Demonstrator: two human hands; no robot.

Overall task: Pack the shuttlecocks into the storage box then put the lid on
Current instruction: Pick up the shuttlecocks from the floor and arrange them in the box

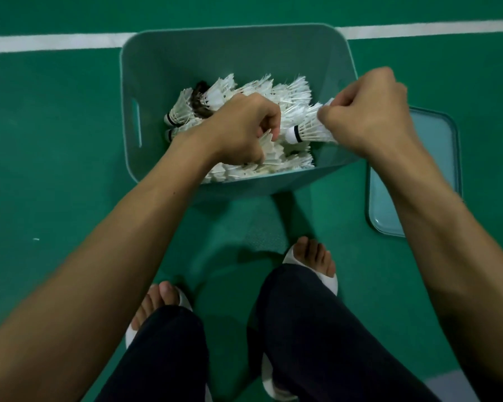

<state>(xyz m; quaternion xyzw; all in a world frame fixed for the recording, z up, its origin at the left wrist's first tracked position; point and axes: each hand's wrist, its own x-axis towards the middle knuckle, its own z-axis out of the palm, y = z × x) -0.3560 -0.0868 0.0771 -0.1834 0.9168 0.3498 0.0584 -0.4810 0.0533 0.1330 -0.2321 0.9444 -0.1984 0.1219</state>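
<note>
Green court floor point(55, 140), a white line point(55, 43) behind the box point(145, 68). Our right hand point(372, 111) pinches a shuttlecock point(308, 132) above the pile point(288, 94); our left hand point(241, 126) clutches feathers in the pile. The lid point(436, 146) lies beside the box.

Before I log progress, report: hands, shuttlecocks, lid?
Right hand grips shuttlecock over storage box. Left hand grips second shuttlecock in pile. Lid off, on floor beside box.

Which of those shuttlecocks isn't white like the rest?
The dark brown-feathered shuttlecock in the far-left part of the storage box, just beyond the left hand. Every other one visible has white feathers.
</note>
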